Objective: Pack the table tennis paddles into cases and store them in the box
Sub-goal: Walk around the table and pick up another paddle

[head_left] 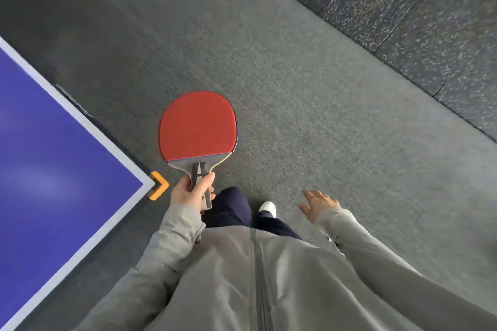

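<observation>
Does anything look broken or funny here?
Nothing stands out. The left hand grips the paddle by its handle, its red rubber looks whole, and the right hand is open and empty.

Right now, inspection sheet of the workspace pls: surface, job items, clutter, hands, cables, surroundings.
Surface: blue table tennis table, corner at left, with an orange corner guard.
Job's things: one red paddle, held above the floor; no case or box in view.
Clutter: nothing seen.
Hands: left hand grips the paddle's handle; right hand open, fingers spread, holds nothing.
Cables: nothing seen.
Surroundings: grey floor; darker speckled mats at upper right; white shoe.
</observation>
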`<state>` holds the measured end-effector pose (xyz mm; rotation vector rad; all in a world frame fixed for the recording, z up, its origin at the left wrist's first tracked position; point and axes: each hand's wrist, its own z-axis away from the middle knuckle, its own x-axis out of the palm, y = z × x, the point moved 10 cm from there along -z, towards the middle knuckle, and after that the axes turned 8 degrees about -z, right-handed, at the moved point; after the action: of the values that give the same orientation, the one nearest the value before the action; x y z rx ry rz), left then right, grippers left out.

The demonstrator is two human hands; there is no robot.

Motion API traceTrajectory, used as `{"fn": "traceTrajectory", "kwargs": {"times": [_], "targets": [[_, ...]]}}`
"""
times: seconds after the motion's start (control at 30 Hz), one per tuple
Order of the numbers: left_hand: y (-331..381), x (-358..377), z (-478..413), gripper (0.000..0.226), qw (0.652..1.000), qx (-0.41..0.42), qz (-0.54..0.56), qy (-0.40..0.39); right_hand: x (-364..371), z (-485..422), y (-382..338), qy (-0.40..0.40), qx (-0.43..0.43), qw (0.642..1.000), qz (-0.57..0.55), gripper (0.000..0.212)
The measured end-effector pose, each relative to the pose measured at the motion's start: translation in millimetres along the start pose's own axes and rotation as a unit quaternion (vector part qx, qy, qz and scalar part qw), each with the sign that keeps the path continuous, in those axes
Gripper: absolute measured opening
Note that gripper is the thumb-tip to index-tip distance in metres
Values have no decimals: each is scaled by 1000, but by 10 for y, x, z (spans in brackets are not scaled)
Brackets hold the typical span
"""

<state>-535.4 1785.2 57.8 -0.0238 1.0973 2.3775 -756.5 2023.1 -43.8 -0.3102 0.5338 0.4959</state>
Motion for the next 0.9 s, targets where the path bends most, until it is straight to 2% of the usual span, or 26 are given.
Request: {"fn": "traceTrajectory", "kwargs": {"times": [0.13,0.3,0.57,0.7,0.9], "targets": [[262,64,-269,9,999,-4,21,35,-497,-402,-98,-10,-23,999,25,50],[698,45,-890,9,995,-17,58,78,-1116,-1037,-696,-32,-62,994,88,53],[1779,-111,-1836,10,985,6,136,109,-2499,-1887,-1809,-6,-100,994,49,55],[2176,-283,-2171,11,976,20,164,142,-3035,-2294,-1967,-7,-79,995,57,55],[2476,-514,-2769,11,969,-8,162,186,-3694,-3026,-2234,-26,-52,991,118,57]]}}
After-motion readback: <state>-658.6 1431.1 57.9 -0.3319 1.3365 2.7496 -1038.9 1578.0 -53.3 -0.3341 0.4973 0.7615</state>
